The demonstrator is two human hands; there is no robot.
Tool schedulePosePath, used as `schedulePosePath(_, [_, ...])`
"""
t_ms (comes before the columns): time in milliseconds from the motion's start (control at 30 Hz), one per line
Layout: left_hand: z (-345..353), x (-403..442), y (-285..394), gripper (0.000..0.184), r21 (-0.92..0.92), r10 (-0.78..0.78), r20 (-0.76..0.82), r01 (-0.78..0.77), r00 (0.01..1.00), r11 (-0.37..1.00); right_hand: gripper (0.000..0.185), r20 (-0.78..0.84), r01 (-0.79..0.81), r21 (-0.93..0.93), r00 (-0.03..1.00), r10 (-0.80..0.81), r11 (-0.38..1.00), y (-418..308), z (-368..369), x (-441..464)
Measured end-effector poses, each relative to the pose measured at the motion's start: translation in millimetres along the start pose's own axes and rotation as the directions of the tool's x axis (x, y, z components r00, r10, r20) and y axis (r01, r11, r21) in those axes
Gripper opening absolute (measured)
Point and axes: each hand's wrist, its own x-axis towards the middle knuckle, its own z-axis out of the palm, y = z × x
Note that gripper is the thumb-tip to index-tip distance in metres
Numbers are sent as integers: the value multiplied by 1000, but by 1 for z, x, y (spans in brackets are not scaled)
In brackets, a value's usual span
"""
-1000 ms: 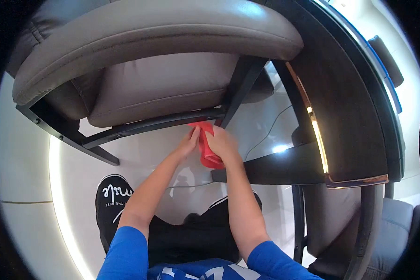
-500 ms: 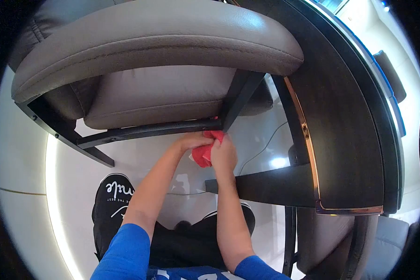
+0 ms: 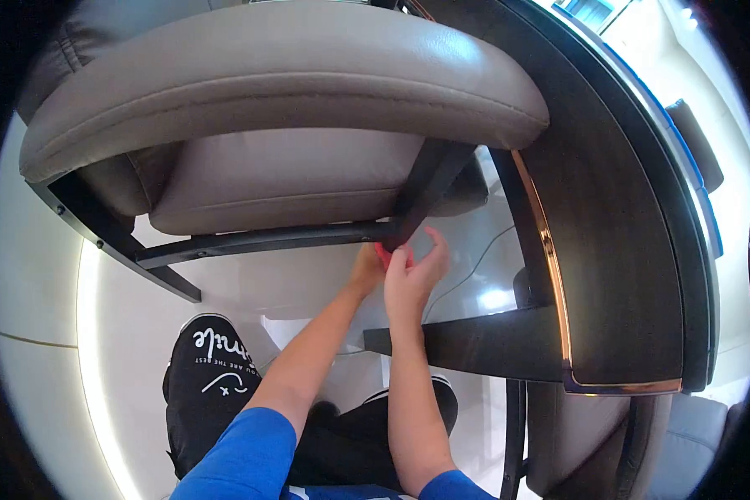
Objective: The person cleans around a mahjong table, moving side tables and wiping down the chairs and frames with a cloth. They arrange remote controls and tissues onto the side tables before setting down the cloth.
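Observation:
A red cloth [image 3: 382, 255], mostly hidden, is bunched at the lower part of the dark front leg [image 3: 425, 179] of a chair with a brown-grey padded seat. My left hand [image 3: 368, 268] holds the cloth against the leg from the left, its fingers largely out of sight. On the right side of the leg, my right hand [image 3: 417, 273] has its fingers raised and apart, with the thumb close to the cloth. Whether that thumb touches the cloth is unclear.
The curved padded armrest [image 3: 283, 75] arches above my hands. A dark table [image 3: 617, 208] with copper-coloured trim stands at right, its foot [image 3: 475, 337] reaching toward my right forearm. A thin cable [image 3: 475, 271] crosses the glossy floor. Another chair [image 3: 583, 433] is at lower right.
Both hands have shifted from bunching the cloth together below the seat rail to the chair leg. My right hand has let go and opened its fingers; less of the cloth shows.

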Motion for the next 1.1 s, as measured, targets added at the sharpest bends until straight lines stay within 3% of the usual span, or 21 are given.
schedulePosePath(67, [-3, 3, -44, 33, 146, 88, -10, -85, 996, 986, 48, 146, -64, -35, 987, 68, 997, 4, 0, -1])
schedulePosePath(133, [-3, 11, -156, 30, 517, -63, -33, 70, 998, 853, 46, 222, -143, -9, 965, 142, 990, 2, -2, 1])
schedulePosePath(200, [3, 8, -171, 35, 424, 78, -60, -46, 995, 905, 46, 253, -225, 139, 950, 185, 964, 6, -1, 0])
schedulePosePath(267, [5, -6, -161, 39, 523, -95, -212, 195, 973, 829, 41, 224, -226, 30, 951, 213, 974, 13, -3, -5])
schedulePosePath(333, [-13, -23, -174, 38, 560, -120, -163, 192, 979, 806, 36, 200, -212, -50, 955, 218, 976, 11, -2, -4])
schedulePosePath(400, [-41, -45, -164, 38, 606, -146, -132, 196, 980, 771, 30, 579, -323, -75, 756, 304, 944, 2, -9, 3])
schedulePosePath(433, [-57, -58, -149, 37, 576, -118, -134, 174, 984, 799, 30, 591, -319, -58, 753, 290, 946, 3, -4, 4])
schedulePosePath(500, [-89, -74, -98, 36, 561, -90, -141, 154, 986, 813, 30, 870, -405, 205, 492, 24, 891, 5, 10, 4])
schedulePosePath(533, [-105, -81, -67, 39, 553, -77, -129, 136, 989, 822, 30, 874, -413, 214, 485, 15, 885, -5, 13, 4])
schedulePosePath(600, [-133, -95, -15, 42, 557, -70, -141, 137, 988, 819, 33, 991, -489, 117, 111, -71, 865, -29, 16, 4])
schedulePosePath(633, [-144, -98, 7, 41, 639, 5, -92, 56, 996, 768, 33, 991, -486, 131, 93, -98, 864, -37, 22, 3])
schedulePosePath(667, [-156, -100, 27, 40, 712, 72, -38, -23, 997, 702, 33, 984, -457, 109, -77, -161, 883, -45, 27, 1])
schedulePosePath(700, [-169, -99, 47, 40, 724, 79, -67, -6, 995, 690, 33, 946, -419, 95, -243, -212, 903, -56, 33, -1])
schedulePosePath(733, [-173, -99, 69, 40, 835, -36, -25, 41, 999, 549, 33, 937, -402, 130, -250, -245, 906, -66, 30, -3])
schedulePosePath(767, [-180, -102, 85, 40, 915, -180, -9, 80, 984, 396, 33, 871, -442, 128, -378, -314, 888, -84, 26, -6])
schedulePosePath(800, [-186, -105, 97, 40, 918, -166, -36, 98, 985, 383, 33, 785, -476, 123, -491, -379, 871, -96, 26, -10])
schedulePosePath(867, [-196, -112, 112, 35, 986, -50, -112, 118, 992, 116, 33, 687, -461, 175, -576, -443, 870, -109, 31, -36])
schedulePosePath(900, [-201, -116, 112, 35, 985, -41, -123, 126, 992, 114, 33, 594, -459, 206, -643, -483, 864, -111, 32, -51])
schedulePosePath(967, [-216, -125, 105, 28, 990, 124, -124, 113, 985, 89, 34, 645, -396, 321, -574, -505, 860, -97, 49, -87])
schedulePosePath(1033, [-222, -134, 100, 28, 985, 137, -157, 144, 978, 99, 35, 665, -326, 440, -507, -548, 837, -82, 66, -103])
schedulePosePath(1100, [-230, -146, 97, 27, 978, 128, -187, 173, 974, 112, 36, 830, -295, 436, -232, -507, 850, -75, 73, -113])
